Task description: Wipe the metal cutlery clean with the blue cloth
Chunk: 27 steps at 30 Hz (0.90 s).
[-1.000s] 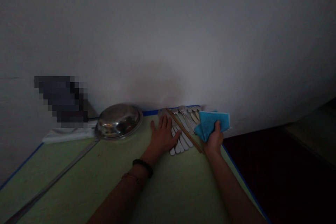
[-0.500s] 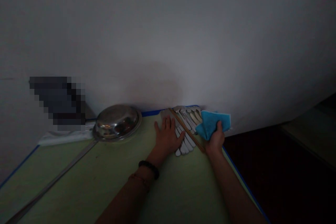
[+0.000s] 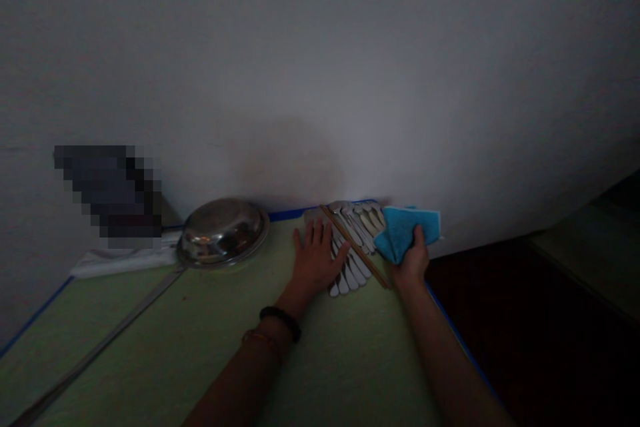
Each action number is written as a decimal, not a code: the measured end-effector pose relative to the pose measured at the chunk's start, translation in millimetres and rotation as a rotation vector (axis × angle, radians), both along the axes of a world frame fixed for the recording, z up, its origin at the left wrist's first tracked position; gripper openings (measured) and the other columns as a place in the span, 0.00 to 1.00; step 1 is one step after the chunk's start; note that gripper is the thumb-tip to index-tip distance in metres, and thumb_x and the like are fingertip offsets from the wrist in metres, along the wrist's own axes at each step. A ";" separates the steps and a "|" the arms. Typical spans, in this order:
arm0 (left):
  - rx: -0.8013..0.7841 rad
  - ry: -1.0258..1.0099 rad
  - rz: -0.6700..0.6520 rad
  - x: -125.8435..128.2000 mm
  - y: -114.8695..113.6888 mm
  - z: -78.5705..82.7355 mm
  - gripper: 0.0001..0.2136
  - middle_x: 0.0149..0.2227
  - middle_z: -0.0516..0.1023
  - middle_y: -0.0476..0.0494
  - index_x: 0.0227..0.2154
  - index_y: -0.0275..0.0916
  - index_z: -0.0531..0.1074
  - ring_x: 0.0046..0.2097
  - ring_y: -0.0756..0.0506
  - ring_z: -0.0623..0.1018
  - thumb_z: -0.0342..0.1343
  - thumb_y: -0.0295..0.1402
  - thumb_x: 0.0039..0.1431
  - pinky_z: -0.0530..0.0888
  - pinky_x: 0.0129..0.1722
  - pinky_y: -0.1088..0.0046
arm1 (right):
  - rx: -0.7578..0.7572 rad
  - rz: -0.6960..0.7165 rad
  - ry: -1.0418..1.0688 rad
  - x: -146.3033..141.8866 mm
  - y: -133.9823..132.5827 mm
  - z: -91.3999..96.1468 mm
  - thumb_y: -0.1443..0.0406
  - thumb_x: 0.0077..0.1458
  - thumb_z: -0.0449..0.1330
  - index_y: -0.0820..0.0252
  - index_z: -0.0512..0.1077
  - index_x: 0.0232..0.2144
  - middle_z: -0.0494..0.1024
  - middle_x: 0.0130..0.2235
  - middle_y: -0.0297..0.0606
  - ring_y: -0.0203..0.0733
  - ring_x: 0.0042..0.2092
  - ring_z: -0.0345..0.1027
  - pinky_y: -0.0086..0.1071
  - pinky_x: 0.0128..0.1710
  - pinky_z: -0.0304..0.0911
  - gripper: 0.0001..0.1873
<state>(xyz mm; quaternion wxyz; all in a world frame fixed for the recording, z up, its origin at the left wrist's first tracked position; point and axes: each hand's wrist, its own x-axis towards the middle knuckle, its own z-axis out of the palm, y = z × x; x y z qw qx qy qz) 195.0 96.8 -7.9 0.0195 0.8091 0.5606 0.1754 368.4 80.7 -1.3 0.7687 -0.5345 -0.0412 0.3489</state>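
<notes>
My left hand (image 3: 316,259) lies flat with its fingers spread, over the left side of a row of metal cutlery (image 3: 356,272) whose handles point toward me. Under its fingertips is a pale flat piece that I cannot make out. Brown chopsticks (image 3: 357,248) lie slantwise across the cutlery. Beyond them, spoons and forks (image 3: 356,217) lie side by side near the wall. At the right, my right hand (image 3: 413,263) is closed on a folded blue cloth (image 3: 411,230), held at the table's right edge beside the cutlery.
A shiny metal lid (image 3: 223,230) covers a long-handled pan at the left, its handle (image 3: 110,340) running toward the near left. Behind it lie a folded white cloth (image 3: 120,263) and a blurred-out dark object (image 3: 113,190). A pale wall (image 3: 320,67) borders the green table (image 3: 215,340).
Both hands stay nearly in place. The blue cloth has shifted very slightly in my right hand, and the whole view has moved a little.
</notes>
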 end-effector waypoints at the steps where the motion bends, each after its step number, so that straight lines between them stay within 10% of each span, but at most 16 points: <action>1: 0.006 -0.012 0.002 -0.9 0.2 0.2 0.30 0.63 0.54 0.31 0.59 0.32 0.55 0.64 0.34 0.50 0.32 0.49 0.63 0.43 0.59 0.45 | 0.010 0.033 -0.008 -3.2 -0.6 0.8 0.49 0.44 0.58 0.63 0.71 0.39 0.77 0.37 0.38 0.41 0.39 0.71 0.36 0.37 0.68 0.26; 8: 0.035 -0.063 -0.070 -31.3 -27.3 5.5 0.21 0.61 0.58 0.35 0.58 0.33 0.54 0.64 0.41 0.53 0.35 0.39 0.66 0.47 0.62 0.52 | 0.126 0.316 0.001 -38.3 -17.0 21.7 0.54 0.39 0.63 0.61 0.70 0.41 0.78 0.37 0.37 0.42 0.36 0.73 0.37 0.38 0.68 0.27; 16: 0.047 0.024 -0.163 -139.5 -106.1 15.7 0.23 0.61 0.58 0.35 0.58 0.36 0.53 0.62 0.39 0.55 0.45 0.34 0.62 0.52 0.60 0.51 | 0.139 0.810 0.067 -108.1 -59.4 6.0 0.66 0.33 0.62 0.58 0.70 0.28 0.76 0.28 0.30 0.40 0.30 0.69 0.33 0.32 0.65 0.13; 21: 0.119 0.174 0.093 -235.9 -119.6 25.8 0.17 0.51 0.67 0.33 0.51 0.37 0.63 0.53 0.36 0.66 0.46 0.32 0.59 0.64 0.51 0.53 | 0.164 1.053 -0.070 -145.4 -70.6 -7.3 0.72 0.35 0.58 0.59 0.68 0.23 0.71 0.21 0.27 0.35 0.24 0.63 0.28 0.25 0.60 0.07; 27: -0.114 0.326 0.423 -296.7 -112.9 40.6 0.18 0.45 0.72 0.30 0.45 0.30 0.68 0.47 0.34 0.71 0.41 0.38 0.61 0.69 0.44 0.56 | 0.238 1.071 -0.262 -164.4 -64.6 -3.7 0.67 0.42 0.61 0.52 0.58 0.45 0.71 0.47 0.37 0.39 0.39 0.70 0.34 0.37 0.66 0.26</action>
